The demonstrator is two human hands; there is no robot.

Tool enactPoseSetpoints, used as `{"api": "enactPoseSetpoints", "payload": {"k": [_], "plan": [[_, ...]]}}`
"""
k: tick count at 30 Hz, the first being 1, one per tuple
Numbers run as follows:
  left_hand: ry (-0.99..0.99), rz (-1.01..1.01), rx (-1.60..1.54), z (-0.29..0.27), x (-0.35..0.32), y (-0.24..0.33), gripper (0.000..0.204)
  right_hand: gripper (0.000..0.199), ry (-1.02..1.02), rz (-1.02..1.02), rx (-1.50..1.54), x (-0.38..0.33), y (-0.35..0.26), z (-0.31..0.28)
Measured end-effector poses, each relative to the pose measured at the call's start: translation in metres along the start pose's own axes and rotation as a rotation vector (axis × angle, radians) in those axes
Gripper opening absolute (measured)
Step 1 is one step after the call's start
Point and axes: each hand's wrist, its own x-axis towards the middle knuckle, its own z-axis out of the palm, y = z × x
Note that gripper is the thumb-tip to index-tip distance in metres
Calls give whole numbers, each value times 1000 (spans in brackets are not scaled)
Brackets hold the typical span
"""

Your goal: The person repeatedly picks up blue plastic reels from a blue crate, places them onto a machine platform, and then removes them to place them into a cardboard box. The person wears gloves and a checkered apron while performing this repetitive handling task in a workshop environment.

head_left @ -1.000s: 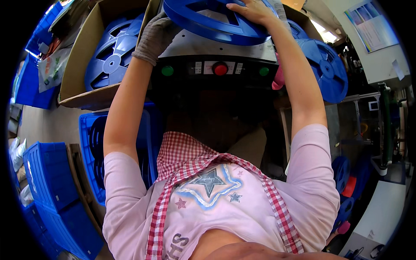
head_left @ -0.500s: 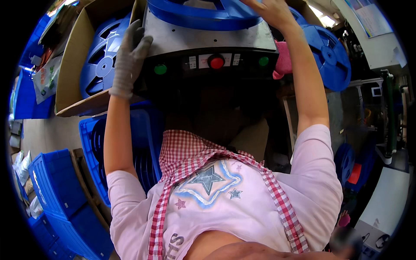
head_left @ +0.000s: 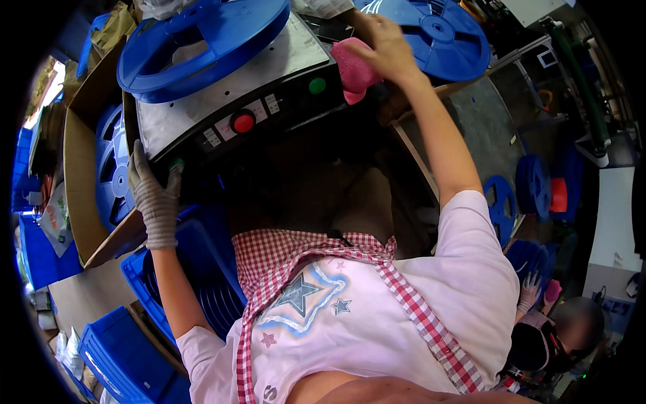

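Observation:
A machine with a metal top (head_left: 303, 54) and a black front panel stands before me. On it lies a large blue plastic reel (head_left: 235, 65). My left hand (head_left: 153, 198), in a grey knit glove, is at the machine's front left corner. Its fingers stretch up along the side, and the thumb meets a green button (head_left: 177, 165). Bare, my right hand (head_left: 390, 50) reaches past the machine's right side with thumb and fingers apart, close above a pink cloth-like thing (head_left: 355, 71). Nothing shows in its grasp. A red button (head_left: 242, 122) sits mid-panel, another green button (head_left: 317, 85) towards the right.
A cardboard box (head_left: 81, 202) with blue reels (head_left: 111, 168) stands left; more reels (head_left: 437, 30) lie at the right. Below my left arm is a blue crate (head_left: 138, 269) of dark discs. Stacked blue bins (head_left: 128, 350) stand lower left. A person (head_left: 538, 337) is at the lower right.
The view has turned, and the machine appears tilted and further left. My left hand has moved down to the green button. My right hand has left the reel for the pink thing.

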Motion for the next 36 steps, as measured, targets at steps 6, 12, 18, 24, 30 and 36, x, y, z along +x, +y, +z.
{"api": "enactPoseSetpoints", "payload": {"k": [6,12,18,24,30,36], "plan": [[28,123,-75,-32,-6,13,60,87,-95,758,-511,0,146,-49],[17,210,-130,-40,16,34,57,84,-258,928,-522,-9,155,-32],[92,451,-36,-22,70,37,63,78,123,721,-307,-45,170,-64],[66,596,252,-5,109,36,48,50,428,695,832,-114,40,-108],[52,709,213,3,126,28,30,39,428,865,1334,-194,-57,-135],[107,700,233,21,128,32,26,44,406,887,1360,-215,-90,-125]]}}
